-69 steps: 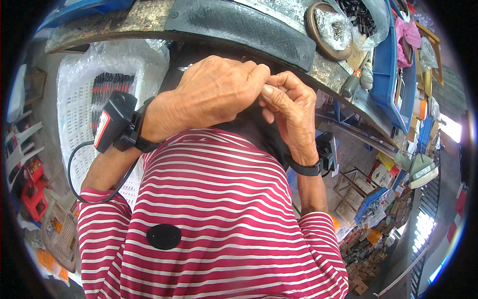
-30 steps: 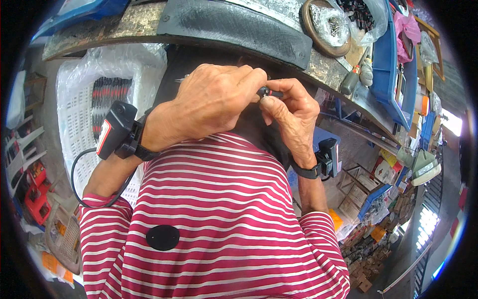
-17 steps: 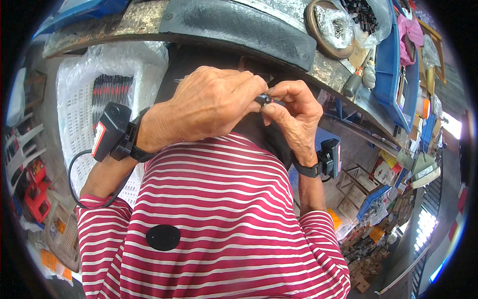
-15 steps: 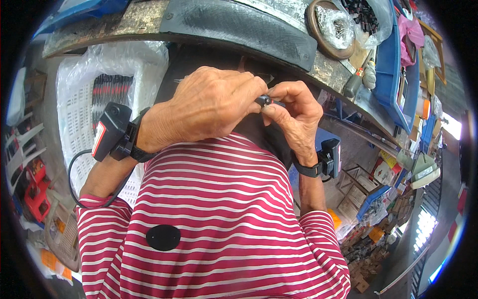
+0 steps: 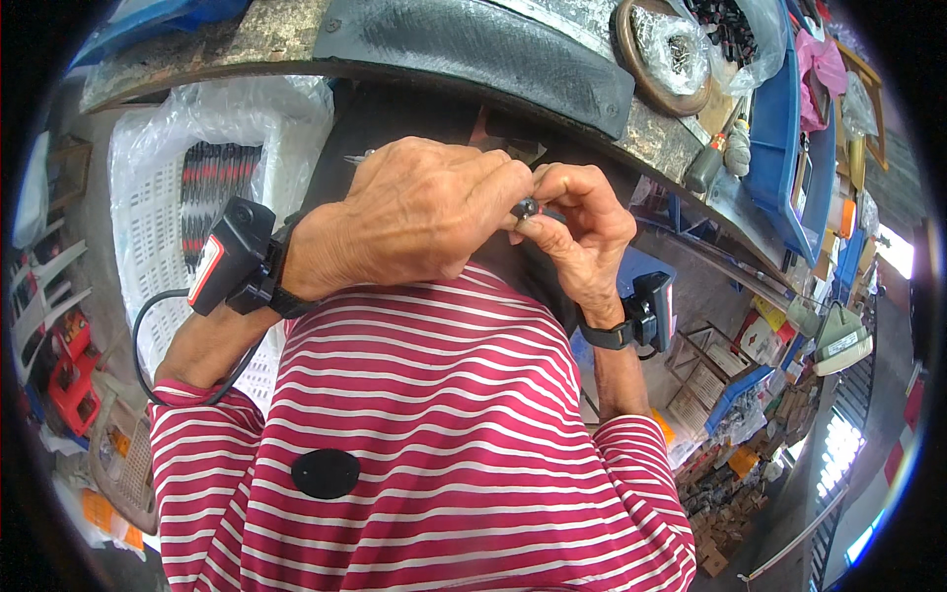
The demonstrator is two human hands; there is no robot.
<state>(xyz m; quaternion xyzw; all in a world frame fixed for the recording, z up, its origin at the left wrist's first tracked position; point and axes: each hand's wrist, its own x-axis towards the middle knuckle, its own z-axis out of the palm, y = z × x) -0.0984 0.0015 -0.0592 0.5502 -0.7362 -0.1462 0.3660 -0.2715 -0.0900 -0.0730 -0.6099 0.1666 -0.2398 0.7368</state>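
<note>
Two bare hands meet at one small, rounded black piece [image 5: 526, 207]: the right hand [image 5: 590, 225] pinches it between thumb and forefinger, while the left hand [image 5: 429, 207] curls against it (hidden fingertips leave that grip uncertain). One white-and-red label [image 5: 208, 268], too small to read, marks the boxy black wrist device [image 5: 240, 235]. The hands work between the worn wooden bench's [image 5: 261, 35] front edge and a red-and-white striped shirt [image 5: 434, 414]; one white perforated plastic crate [image 5: 148, 197] stands leftward.

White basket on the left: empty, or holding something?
Holding something: black-and-red pieces lie lined up inside the white basket.
</note>
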